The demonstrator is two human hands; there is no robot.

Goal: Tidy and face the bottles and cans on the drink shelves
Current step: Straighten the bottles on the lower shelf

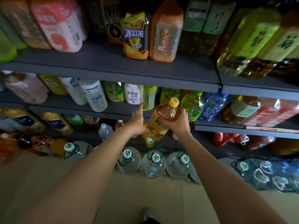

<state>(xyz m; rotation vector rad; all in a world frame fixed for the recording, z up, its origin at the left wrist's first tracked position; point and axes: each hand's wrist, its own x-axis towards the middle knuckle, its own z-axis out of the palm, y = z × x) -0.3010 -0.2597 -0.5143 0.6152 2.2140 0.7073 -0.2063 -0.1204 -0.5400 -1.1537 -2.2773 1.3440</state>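
Observation:
A large amber tea bottle [163,120] with a yellow cap and yellow label is held tilted in front of the middle shelf [113,110]. My right hand [178,123] grips its shoulder from the right. My left hand [137,122] supports its lower body, with the index finger pointing up toward a pale green bottle [149,97] on the shelf. Next to that stand a white lactic drink bottle [132,96] and green tea bottles [192,104].
The top shelf [113,70] carries an iced tea bottle [135,36], an orange bottle [165,33] and large green tea bottles [249,42]. Big water jugs [153,164] line the floor below. A blue drink bottle [212,107] leans on the middle shelf at right.

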